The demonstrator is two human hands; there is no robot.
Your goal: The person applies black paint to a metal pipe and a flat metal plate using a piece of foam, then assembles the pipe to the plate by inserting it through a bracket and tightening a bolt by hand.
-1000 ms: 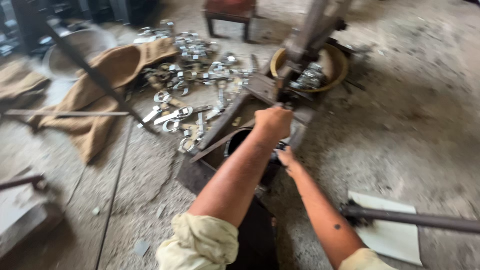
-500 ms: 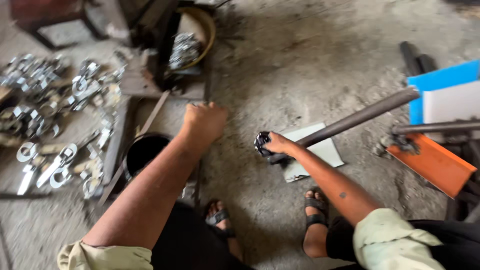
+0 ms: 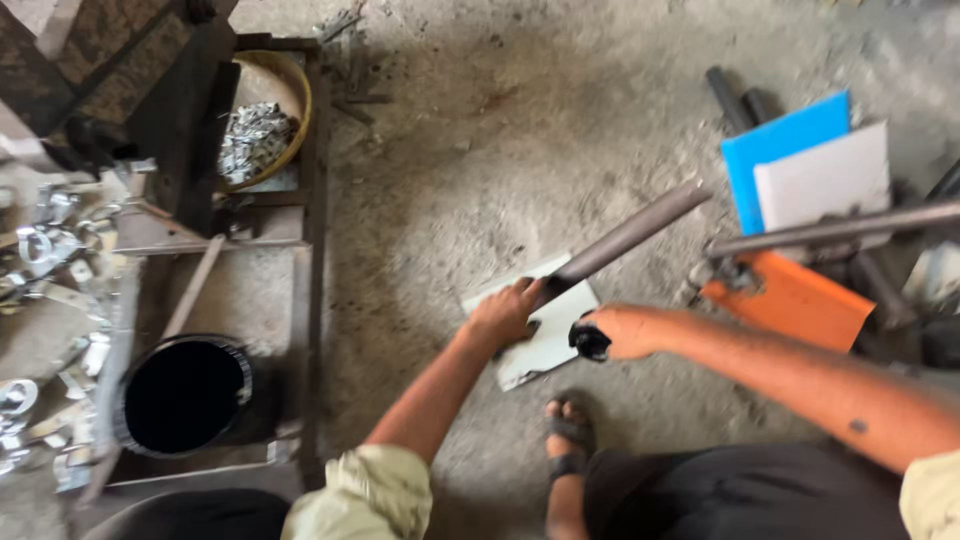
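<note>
Pipe (image 3: pixel 625 238) end in L fingers (image 3: pixel 510 305) (gripped).

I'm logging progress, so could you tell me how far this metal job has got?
Done: a bowl holds cut metal pieces, and more lie piled at left. In hand: the left hand grips a long bar over a white sheet; the right hand holds a dark part. What is left cannot be judged.

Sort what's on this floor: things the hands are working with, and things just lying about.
In hand:
left hand on long metal bar and white sheet
right hand holding small dark part

Lying about:
black bucket
yellow bowl of metal scraps
orange plate
blue board
</note>
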